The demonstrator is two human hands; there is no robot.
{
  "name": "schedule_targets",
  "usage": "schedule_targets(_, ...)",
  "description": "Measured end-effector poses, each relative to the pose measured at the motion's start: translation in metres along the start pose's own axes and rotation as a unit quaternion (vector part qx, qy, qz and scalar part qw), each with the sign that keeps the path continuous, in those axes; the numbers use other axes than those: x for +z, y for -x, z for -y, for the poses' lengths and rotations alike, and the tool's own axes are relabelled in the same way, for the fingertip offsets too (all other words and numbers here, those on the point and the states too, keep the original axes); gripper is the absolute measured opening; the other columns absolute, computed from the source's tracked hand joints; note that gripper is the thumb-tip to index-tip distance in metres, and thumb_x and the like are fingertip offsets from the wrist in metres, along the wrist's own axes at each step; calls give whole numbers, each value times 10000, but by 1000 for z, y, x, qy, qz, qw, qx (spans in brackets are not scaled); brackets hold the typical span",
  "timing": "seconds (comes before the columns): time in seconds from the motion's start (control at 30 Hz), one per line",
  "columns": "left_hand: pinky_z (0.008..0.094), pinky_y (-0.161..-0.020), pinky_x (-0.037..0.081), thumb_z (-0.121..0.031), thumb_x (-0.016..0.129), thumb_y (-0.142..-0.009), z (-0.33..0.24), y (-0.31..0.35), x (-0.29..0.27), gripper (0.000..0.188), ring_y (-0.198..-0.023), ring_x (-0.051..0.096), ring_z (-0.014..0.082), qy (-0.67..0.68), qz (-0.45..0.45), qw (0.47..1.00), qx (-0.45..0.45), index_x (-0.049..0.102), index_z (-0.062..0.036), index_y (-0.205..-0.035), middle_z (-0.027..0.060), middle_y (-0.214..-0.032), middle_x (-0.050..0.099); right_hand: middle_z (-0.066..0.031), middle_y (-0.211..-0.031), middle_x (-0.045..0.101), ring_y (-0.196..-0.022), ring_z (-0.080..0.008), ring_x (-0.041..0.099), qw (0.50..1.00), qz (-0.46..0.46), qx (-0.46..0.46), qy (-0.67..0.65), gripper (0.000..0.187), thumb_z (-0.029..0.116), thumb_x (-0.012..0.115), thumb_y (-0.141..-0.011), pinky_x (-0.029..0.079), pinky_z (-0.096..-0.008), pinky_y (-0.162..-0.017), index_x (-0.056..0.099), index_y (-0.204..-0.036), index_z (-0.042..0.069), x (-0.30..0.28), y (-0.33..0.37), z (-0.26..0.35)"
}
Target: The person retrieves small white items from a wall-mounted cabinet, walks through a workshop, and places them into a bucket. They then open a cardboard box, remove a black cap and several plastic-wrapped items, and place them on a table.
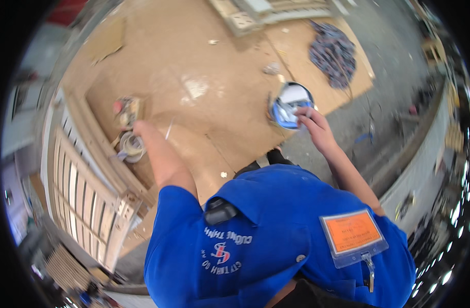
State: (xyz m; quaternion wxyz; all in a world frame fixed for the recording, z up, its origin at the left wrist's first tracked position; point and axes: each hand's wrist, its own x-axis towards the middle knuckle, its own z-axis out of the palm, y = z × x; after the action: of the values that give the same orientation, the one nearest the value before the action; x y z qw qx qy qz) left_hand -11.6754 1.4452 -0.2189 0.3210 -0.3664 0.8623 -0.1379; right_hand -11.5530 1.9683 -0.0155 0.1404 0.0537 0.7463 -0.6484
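My right hand point(317, 129) is at the near right side of a round container point(276, 119) with a blue inside. White and bluish pieces lie in it. Its fingers are bent together over the rim; what they hold, if anything, is too small to make out. On the left, my left arm reaches out to a cluster of small items, and my left hand point(138, 128) is foreshortened, its fingers hidden. Close to it are a pale roll point(134, 143), which looks like tape, and a small open box point(136, 109) beside a reddish item.
Brown board point(194, 61) forms the work surface. Slatted wooden frames point(86, 190) stand along the left, and more wooden parts point(291, 13) lie at the far edge. A crumpled patterned cloth point(333, 54) rests at the far right, near a small clear crumpled piece point(271, 68).
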Motion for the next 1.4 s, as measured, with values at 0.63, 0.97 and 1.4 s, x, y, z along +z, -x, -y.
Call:
schedule_targets(0.63,230,-598,449,-108,648,-787,-121,448,-60,228,-678,561,101,430,433,514,603,556,7,-961,62,-818,597,-38,-888,599,-813,-101,553,979,-124,47,-157,182,157,531,-881,459,-255,-706,587,-951,-2,-33,70,-9)
schedule_targets(0.97,240,-604,436,-97,586,-807,-171,553,-47,194,-677,551,110,256,410,509,712,580,31,-953,45,-785,600,0,-791,623,-736,-60,533,965,-221,-113,-84,176,184,571,-861,457,-243,-602,637,-938,42,-140,163,-48)
schedule_targets(1.4,283,-639,512,-137,492,-891,-283,821,48,261,-797,567,149,78,479,467,739,486,12,-1105,99,-971,549,-88,-825,635,-807,-170,587,883,-454,-58,-105,199,176,642,-787,461,-292,-700,633,-894,8,-310,347,-151)
